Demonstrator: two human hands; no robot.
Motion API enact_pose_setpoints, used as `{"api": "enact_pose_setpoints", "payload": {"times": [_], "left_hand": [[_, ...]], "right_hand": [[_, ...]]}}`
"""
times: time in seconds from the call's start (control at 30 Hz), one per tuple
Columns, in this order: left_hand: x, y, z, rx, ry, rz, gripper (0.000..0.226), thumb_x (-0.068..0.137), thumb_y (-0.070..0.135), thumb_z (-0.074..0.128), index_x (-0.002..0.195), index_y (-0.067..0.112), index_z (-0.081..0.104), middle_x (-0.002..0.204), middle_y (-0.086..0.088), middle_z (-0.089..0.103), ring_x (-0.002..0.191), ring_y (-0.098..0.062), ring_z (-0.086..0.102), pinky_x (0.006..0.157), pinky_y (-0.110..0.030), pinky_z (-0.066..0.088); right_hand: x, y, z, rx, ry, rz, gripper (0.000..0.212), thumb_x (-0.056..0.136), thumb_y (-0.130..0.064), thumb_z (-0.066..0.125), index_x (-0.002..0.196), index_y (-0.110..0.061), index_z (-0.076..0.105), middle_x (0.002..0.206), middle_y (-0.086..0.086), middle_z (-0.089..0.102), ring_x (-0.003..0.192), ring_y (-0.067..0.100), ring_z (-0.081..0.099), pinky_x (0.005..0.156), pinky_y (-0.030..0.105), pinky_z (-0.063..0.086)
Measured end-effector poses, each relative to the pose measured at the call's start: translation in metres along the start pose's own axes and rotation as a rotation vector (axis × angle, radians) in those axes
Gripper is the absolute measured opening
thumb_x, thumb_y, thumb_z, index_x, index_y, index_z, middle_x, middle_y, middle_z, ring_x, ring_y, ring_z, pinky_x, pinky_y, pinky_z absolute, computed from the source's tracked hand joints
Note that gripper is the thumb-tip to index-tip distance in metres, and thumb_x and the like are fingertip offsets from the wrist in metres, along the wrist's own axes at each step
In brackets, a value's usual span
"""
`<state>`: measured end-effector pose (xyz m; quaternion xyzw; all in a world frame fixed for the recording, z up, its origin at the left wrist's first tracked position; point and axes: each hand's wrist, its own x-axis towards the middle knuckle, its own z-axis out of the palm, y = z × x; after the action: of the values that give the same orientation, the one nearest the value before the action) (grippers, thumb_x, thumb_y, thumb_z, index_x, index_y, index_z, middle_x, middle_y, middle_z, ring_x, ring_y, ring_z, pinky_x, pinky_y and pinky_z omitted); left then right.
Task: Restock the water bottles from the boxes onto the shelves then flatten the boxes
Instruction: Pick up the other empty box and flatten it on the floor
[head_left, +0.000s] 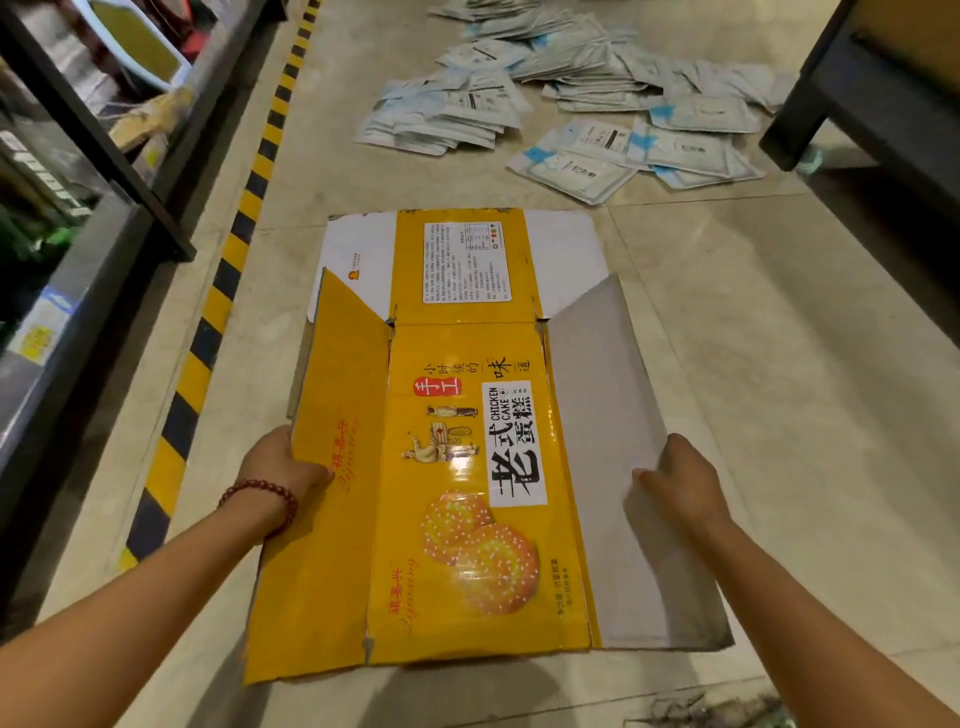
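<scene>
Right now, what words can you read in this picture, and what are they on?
"CHICKEN CAKE": white label on the yellow box held by the left hand and right hand.
"Qiyuanng", roughly: script on the box's left flap.
Box's white info panel: too small.
White packets on the floor: too blurred.

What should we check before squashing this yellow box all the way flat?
1. Left hand grips the yellow side flap: ok.
2. Right hand grips the grey flap: ok.
3. Yellow box opened out, nothing lying on it: ok.
4. Side flaps lying flat: not ok, both tilt upward.
5. White packets on the floor sit apart from the box: ok.
6. Floor underneath the box free of things: cannot tell, hidden.
</scene>
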<state>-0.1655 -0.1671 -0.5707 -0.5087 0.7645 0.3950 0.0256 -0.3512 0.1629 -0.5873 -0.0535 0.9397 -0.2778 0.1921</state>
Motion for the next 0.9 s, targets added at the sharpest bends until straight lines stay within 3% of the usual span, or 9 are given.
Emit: {"api": "enact_pose_setpoints", "payload": {"times": [0.07,0.17,0.33,0.47,0.7,0.9], "left_hand": [[-0.017,0.014,-0.006,0.038,0.037,0.029,0.041,0.079,0.004,0.072,0.116,0.0,0.055,0.114,-0.023,0.062,0.102,-0.037,0.058,0.087,-0.042,0.046],[-0.044,0.042,-0.034,0.07,0.069,0.04,0.041,0.08,0.006,0.071,0.117,-0.003,0.055,0.114,-0.024,0.061,0.104,-0.039,0.056,0.087,-0.043,0.045],[-0.087,0.098,-0.107,0.12,0.026,0.034,0.041,0.078,0.012,0.075,0.113,-0.001,0.057,0.111,-0.023,0.063,0.1,-0.038,0.058,0.084,-0.042,0.047],[-0.135,0.156,-0.173,0.18,-0.013,-0.003,0.037,0.076,0.014,0.077,0.103,-0.002,0.057,0.101,-0.021,0.062,0.095,-0.037,0.058,0.082,-0.045,0.05],[-0.231,0.267,-0.287,0.254,-0.086,-0.058,0.043,0.071,0.015,0.082,0.105,0.001,0.059,0.104,-0.019,0.064,0.096,-0.036,0.06,0.085,-0.048,0.052],[-0.315,0.338,-0.331,0.432,-0.276,-0.069,0.053,0.08,0.015,0.072,0.125,-0.003,0.051,0.124,-0.022,0.056,0.112,-0.04,0.053,0.092,-0.046,0.048]], "right_hand": [[-0.016,-0.017,-0.012,-0.02,0.04,-0.058,0.018,0.089,-0.009,0.056,0.087,-0.005,0.038,0.07,-0.003,0.039,0.072,0.022,0.044,0.051,0.028,0.024],[-0.041,-0.044,-0.045,-0.021,0.105,-0.04,0.018,0.09,-0.008,0.054,0.084,-0.004,0.038,0.066,-0.003,0.037,0.058,0.014,0.038,0.048,0.026,0.021],[-0.079,-0.093,-0.131,-0.059,0.073,0.012,0.016,0.089,-0.009,0.054,0.086,-0.004,0.04,0.081,0.009,0.048,0.073,0.026,0.044,0.061,0.031,0.03],[-0.116,-0.136,-0.211,-0.077,0.027,0.085,0.01,0.087,-0.009,0.052,0.089,-0.005,0.043,0.085,0.009,0.05,0.075,0.027,0.046,0.06,0.031,0.033],[-0.193,-0.204,-0.377,-0.141,-0.03,0.14,0.01,0.092,-0.011,0.052,0.095,-0.001,0.049,0.096,0.014,0.056,0.079,0.024,0.048,0.061,0.029,0.034],[-0.282,-0.213,-0.488,-0.138,-0.146,0.287,0.022,0.093,-0.009,0.047,0.11,0.004,0.051,0.115,0.02,0.057,0.105,0.034,0.055,0.077,0.031,0.039]]}}
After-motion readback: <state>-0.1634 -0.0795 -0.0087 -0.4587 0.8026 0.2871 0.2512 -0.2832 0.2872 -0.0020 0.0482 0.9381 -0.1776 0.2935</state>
